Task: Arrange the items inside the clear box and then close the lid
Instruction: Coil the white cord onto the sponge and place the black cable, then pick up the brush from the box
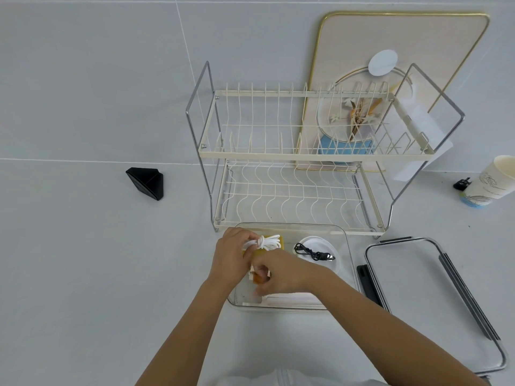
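Note:
The clear box [349, 263] stands open on the floor in front of a dish rack. My left hand [231, 257] holds a bundled white cable [269, 242] over the box's left side, above a yellow item [281, 242]. My right hand [276, 277] reaches into the box and pinches a small orange and white object [257, 278]. A coiled black cable [312, 252] lies on a round white lid [331, 264] in the right part of the box. Flat white pieces [292, 299] lie along the near wall. The box's lid [423, 296] rests flat on the floor to the right.
A cream two-tier dish rack [292, 157] stands right behind the box. A gold-rimmed board [390, 51] leans on the wall behind it. A black triangular object [146, 182] sits at the left. A paper cup [490, 182] and a small black clip [462, 183] are at the far right.

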